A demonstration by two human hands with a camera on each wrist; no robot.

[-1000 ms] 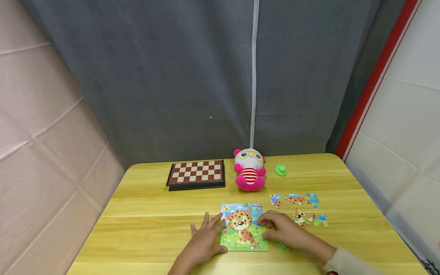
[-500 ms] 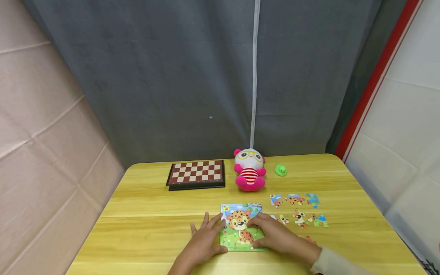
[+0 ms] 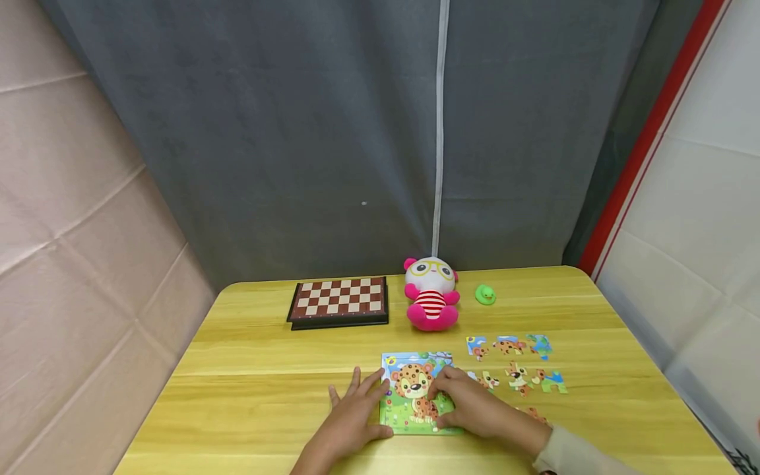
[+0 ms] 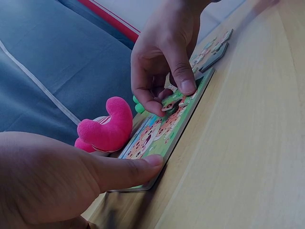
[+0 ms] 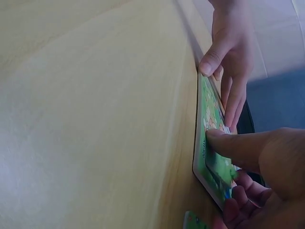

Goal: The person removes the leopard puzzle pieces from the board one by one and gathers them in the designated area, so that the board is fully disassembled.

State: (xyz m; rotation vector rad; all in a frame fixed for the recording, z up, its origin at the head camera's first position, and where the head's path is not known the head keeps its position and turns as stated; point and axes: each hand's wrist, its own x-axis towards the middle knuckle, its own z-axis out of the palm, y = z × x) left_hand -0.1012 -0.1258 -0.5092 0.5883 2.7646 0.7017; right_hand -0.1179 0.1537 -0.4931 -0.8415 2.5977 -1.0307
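A square picture puzzle (image 3: 406,420) showing a spotted cub on grass lies on the table in the head view. My left hand (image 3: 350,414) rests along its left side with fingers spread, the thumb at the near corner. Over the puzzle's lower right part, my right hand (image 3: 475,402) pinches a puzzle piece between thumb and fingers. In the left wrist view that puzzle piece (image 4: 172,105) stands tilted up from the picture. The right wrist view shows its green face under my right thumb (image 5: 233,145); in the head view my fingers mostly hide it.
Several loose pieces, among them a blue-cornered piece (image 3: 475,346) and a green-and-blue piece (image 3: 553,381), lie right of the puzzle. Behind stand a pink-and-white plush panda (image 3: 432,297), a checkered board box (image 3: 340,300) and a small green duck (image 3: 485,294).
My right hand has moved left from the puzzle's right edge onto its lower right part, and a piece there is now tilted up in its grip. The left hand has stayed put.
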